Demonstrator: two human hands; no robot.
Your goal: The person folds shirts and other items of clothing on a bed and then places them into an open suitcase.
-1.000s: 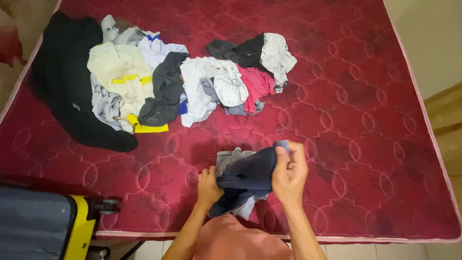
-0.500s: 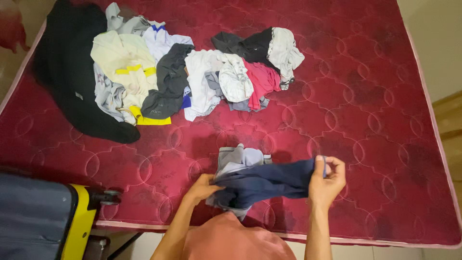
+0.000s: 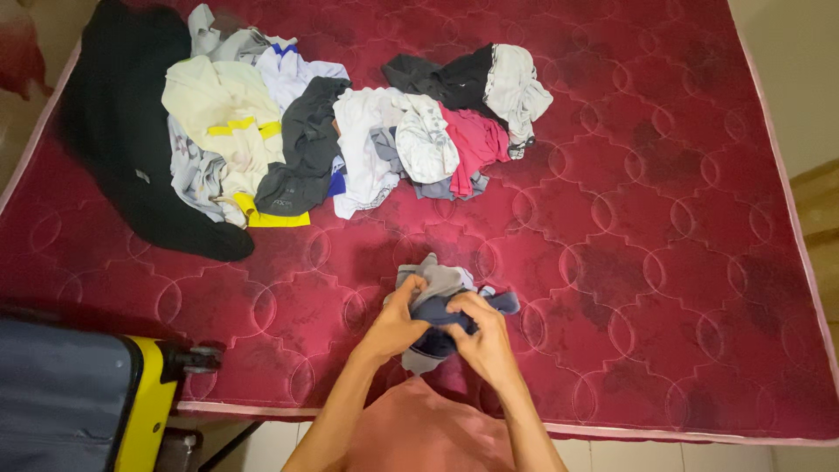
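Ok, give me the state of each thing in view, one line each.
Navy garment: bunched up, gripped by both hands at the near edge.
Grey garment: crumpled, lying under the navy one.
Left hand: closed on the navy garment.
Right hand: closed on the navy garment.
Clothes pile: loose, unfolded, at the far side.
Mattress: bare, no sheet.
Suitcase: partly in frame; open or shut unclear.
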